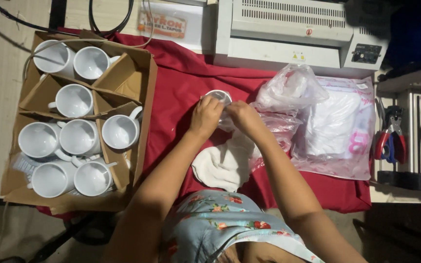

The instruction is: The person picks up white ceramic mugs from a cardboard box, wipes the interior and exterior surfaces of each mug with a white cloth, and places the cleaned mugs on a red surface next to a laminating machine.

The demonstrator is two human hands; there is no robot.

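Here the left hand [205, 116] and the right hand [242, 117] both close around a white mug [219, 97] held over the red cloth [181, 83], fingers wrapped on its sides from either flank, seemingly so it stays steady while clear plastic wrap [281, 127] clings beside it. A white rag [225, 163] lies just below the hands, within easy reach, and the cardboard box [137, 73] of other white mugs [74, 139] sits to the left, its dividers keeping them apart. Bags of white goods [339, 129] rest to the right.
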